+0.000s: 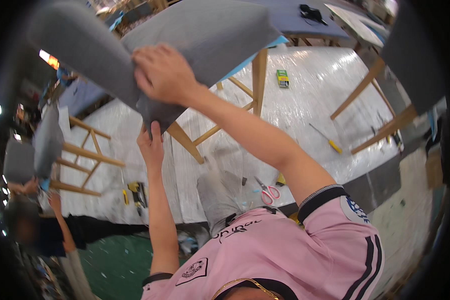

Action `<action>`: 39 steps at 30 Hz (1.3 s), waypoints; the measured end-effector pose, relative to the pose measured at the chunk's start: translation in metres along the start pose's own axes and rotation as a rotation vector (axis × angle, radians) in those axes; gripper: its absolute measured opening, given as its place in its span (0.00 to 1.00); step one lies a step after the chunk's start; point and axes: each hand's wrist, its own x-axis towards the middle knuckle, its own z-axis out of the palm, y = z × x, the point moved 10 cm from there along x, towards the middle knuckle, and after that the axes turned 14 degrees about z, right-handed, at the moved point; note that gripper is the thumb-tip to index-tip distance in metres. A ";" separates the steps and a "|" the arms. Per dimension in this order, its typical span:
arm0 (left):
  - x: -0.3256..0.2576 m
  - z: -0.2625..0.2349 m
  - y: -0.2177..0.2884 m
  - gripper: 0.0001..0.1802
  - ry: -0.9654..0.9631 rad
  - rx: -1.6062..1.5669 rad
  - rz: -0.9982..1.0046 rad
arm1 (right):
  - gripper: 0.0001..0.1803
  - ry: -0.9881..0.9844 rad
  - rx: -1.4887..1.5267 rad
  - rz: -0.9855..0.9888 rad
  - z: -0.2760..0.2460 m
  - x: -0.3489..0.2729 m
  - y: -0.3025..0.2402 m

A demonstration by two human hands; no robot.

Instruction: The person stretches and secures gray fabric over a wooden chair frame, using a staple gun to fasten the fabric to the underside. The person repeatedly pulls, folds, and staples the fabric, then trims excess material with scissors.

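Here the grey chair is held up in the air, tilted, its wooden legs pointing down over the plastic sheet; the right hand is clenched over the seat's edge from above, and the left hand presses its fingers up against the fabric corner underneath, more propping than grasping. With so much of the weight on one hand and smooth fabric under it, I judge the chair could twist and slip. A fall would bring its legs down near the scissors or the drill on the sheet below.
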 end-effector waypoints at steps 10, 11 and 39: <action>-0.010 -0.007 -0.009 0.32 0.008 0.076 0.013 | 0.29 0.458 0.671 1.140 -0.091 -0.158 0.180; -0.008 -0.003 -0.007 0.32 0.004 0.081 0.005 | 0.31 0.474 0.483 1.092 -0.119 -0.144 0.203; -0.033 -0.010 -0.013 0.28 -0.042 0.264 -0.211 | 0.18 -0.109 -0.382 0.572 -0.137 -0.059 0.409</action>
